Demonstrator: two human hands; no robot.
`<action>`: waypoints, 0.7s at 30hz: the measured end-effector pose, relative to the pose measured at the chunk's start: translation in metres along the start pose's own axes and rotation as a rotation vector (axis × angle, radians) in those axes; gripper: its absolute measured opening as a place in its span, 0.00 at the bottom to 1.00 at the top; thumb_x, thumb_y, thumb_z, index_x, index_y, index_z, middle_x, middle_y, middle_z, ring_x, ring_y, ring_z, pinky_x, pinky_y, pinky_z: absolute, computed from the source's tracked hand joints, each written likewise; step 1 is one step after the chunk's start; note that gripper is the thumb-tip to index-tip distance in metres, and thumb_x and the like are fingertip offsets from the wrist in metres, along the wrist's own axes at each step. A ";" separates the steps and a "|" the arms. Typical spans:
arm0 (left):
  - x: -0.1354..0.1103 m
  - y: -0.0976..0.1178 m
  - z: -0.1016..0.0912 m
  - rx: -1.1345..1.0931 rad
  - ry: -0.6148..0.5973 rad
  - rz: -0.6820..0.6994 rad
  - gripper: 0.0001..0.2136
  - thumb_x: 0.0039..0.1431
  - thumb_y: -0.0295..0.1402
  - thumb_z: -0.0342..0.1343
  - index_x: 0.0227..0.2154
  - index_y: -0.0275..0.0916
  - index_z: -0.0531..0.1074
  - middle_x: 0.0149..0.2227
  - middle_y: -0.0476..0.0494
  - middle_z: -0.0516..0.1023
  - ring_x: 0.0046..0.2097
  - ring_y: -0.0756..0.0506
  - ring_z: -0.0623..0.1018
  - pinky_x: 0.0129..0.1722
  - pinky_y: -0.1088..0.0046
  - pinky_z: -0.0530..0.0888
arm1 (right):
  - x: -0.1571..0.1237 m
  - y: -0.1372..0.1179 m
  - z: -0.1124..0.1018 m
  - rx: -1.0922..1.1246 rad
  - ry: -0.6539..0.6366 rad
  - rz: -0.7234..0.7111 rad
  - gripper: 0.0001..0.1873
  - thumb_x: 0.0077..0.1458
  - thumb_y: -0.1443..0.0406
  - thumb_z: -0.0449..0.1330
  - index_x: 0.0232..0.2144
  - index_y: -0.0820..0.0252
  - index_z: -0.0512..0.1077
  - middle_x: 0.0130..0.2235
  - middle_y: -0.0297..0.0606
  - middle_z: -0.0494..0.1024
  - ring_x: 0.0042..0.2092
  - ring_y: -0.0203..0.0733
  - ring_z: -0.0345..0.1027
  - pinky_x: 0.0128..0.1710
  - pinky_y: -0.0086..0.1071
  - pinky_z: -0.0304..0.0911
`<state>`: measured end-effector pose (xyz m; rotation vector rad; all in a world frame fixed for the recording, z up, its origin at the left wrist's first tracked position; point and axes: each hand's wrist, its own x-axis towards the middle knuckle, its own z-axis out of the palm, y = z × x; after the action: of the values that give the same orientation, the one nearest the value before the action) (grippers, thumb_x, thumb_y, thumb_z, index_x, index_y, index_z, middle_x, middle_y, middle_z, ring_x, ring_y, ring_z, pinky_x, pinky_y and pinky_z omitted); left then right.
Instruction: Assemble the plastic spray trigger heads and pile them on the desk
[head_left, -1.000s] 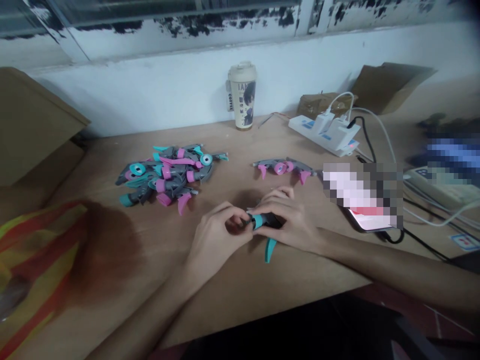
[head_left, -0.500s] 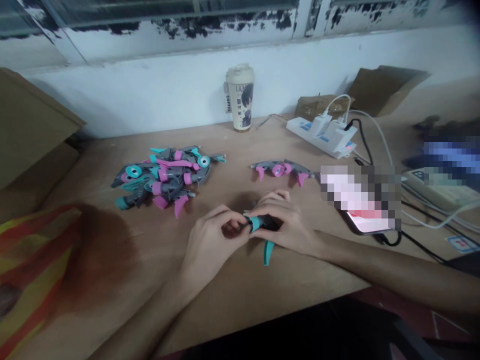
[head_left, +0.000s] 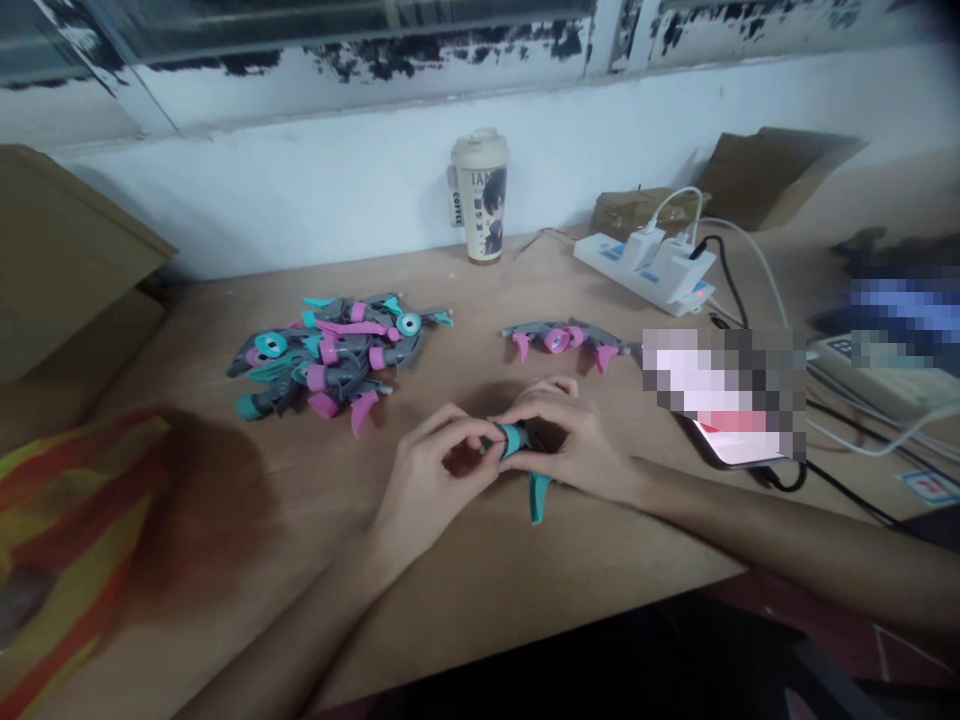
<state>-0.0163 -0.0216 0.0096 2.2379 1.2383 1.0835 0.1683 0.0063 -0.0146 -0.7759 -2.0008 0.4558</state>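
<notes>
My left hand (head_left: 424, 470) has its fingers pinched narrow on the mouth end of a grey spray head (head_left: 525, 434); whether a small loose piece sits between those tips is hidden from me. My right hand (head_left: 574, 435) has its fingers wrapped over the body, its thumb underneath, just behind the teal collar (head_left: 511, 440). The spray head lies between both hands, low over the near part of the bench (head_left: 450, 620), its teal trigger (head_left: 538, 497) pointing towards me; I cannot tell whether that touches the wood.

For clean work at the collar, I judge the right grip should do the bracing, clear of the trigger, while the left tips work square to the mouth with light, even pressure. Tilting there could jam or slip.

Farther out, two pink-trigger spray heads (head_left: 559, 340) lie just beyond the right hand, with a mixed pile (head_left: 328, 350) to the left. The phone (head_left: 739, 445) sits near my right forearm, so I would hold that elbow low.
</notes>
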 end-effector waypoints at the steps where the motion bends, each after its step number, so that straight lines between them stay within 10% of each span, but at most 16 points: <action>1: 0.000 0.000 -0.001 0.015 -0.004 -0.005 0.02 0.54 0.27 0.57 0.31 0.38 0.73 0.27 0.52 0.66 0.26 0.56 0.67 0.24 0.82 0.65 | 0.000 0.000 0.000 0.001 0.008 0.005 0.15 0.44 0.59 0.67 0.35 0.54 0.72 0.34 0.31 0.78 0.39 0.39 0.70 0.46 0.40 0.52; 21: 0.000 0.001 -0.013 0.150 0.128 0.071 0.05 0.56 0.24 0.53 0.32 0.38 0.73 0.25 0.53 0.66 0.24 0.55 0.66 0.26 0.79 0.65 | 0.001 -0.001 -0.004 0.073 0.038 -0.005 0.19 0.42 0.59 0.68 0.39 0.51 0.72 0.39 0.33 0.79 0.44 0.43 0.71 0.49 0.43 0.59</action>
<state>-0.0256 -0.0229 0.0182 2.3722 1.3406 1.2143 0.1706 0.0065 -0.0110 -0.7287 -1.9399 0.5049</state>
